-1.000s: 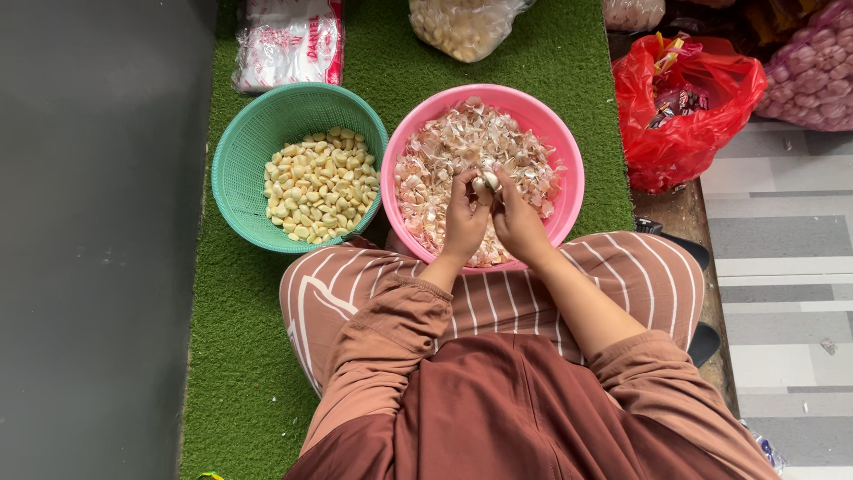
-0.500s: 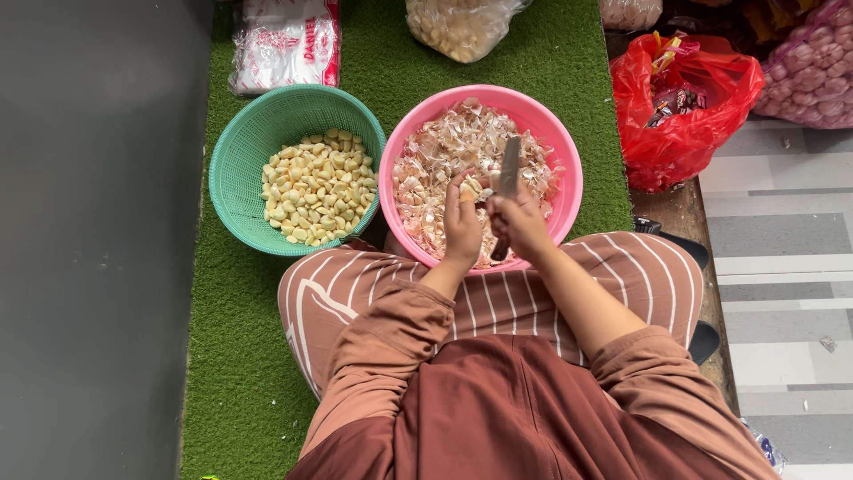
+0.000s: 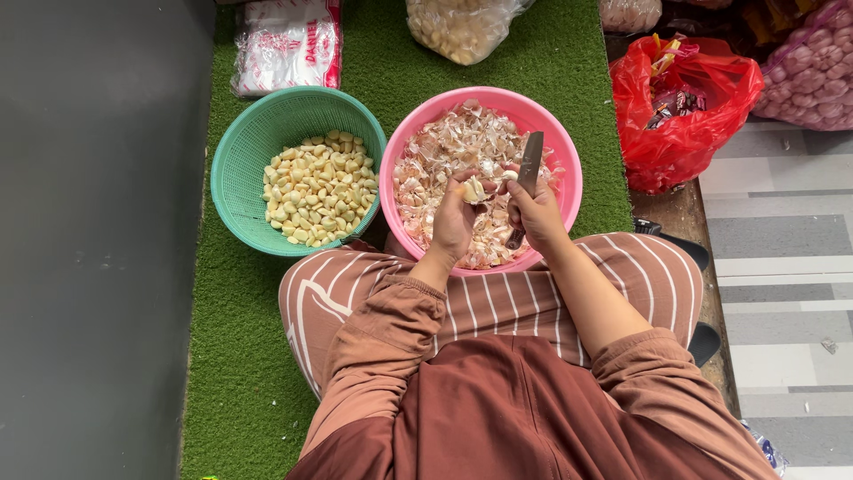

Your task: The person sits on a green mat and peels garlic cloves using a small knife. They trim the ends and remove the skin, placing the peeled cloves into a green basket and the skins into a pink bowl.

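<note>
My left hand (image 3: 455, 218) holds a pale garlic clove (image 3: 473, 189) over the pink bowl (image 3: 551, 133), which is full of papery garlic skins (image 3: 444, 151). My right hand (image 3: 536, 213) grips a small knife (image 3: 530, 169) with its blade pointing up and away from me, just right of the clove. To the left stands a green basket (image 3: 249, 151) holding several peeled yellow cloves (image 3: 317, 187). Both hands hover above the near half of the pink bowl, over my striped lap.
A green turf mat (image 3: 231, 356) lies under the bowls. A white printed plastic packet (image 3: 289, 44) and a clear bag of garlic (image 3: 462, 27) lie at the back. A red plastic bag (image 3: 680, 116) and a pink mesh sack (image 3: 813, 71) sit at the right.
The hands, pressed together over the skins a second ago, have drawn apart. The knife blade has swung up into view and the clove now shows in the left fingers.
</note>
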